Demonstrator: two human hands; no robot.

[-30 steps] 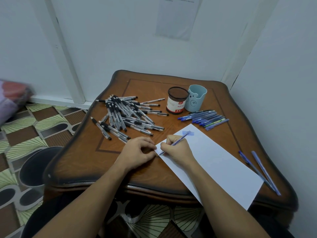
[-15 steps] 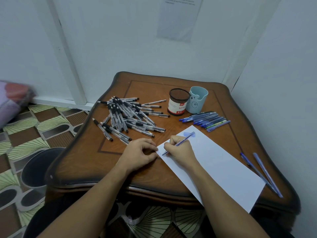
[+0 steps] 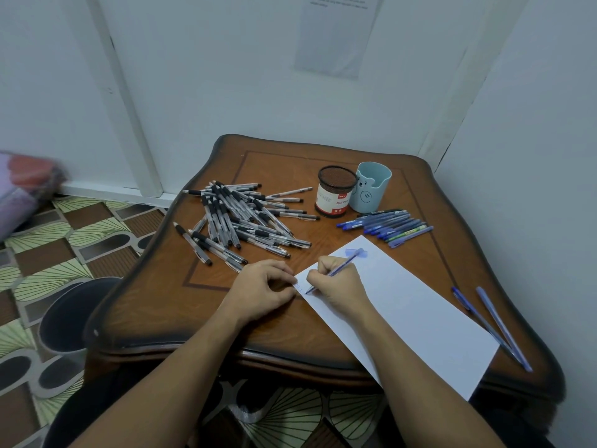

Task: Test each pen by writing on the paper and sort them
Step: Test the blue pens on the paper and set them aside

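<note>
Head view: scribbling away with a slim, see-through blue pen (image 3: 343, 266), cap end blurred, pinched in the right grip (image 3: 336, 282), tip down on the white paper (image 3: 420, 312) at its near-left corner, beside faint blue marks. Steadying there on the bench (image 3: 181, 318) with a curled left grip (image 3: 261, 286); pinching the sheet or not, cannot tell.

White paper (image 3: 420, 318); blue pen (image 3: 336, 270); brown table (image 3: 193, 318); light-blue cup (image 3: 371, 192); green-brown patterned floor (image 3: 48, 247).
</note>
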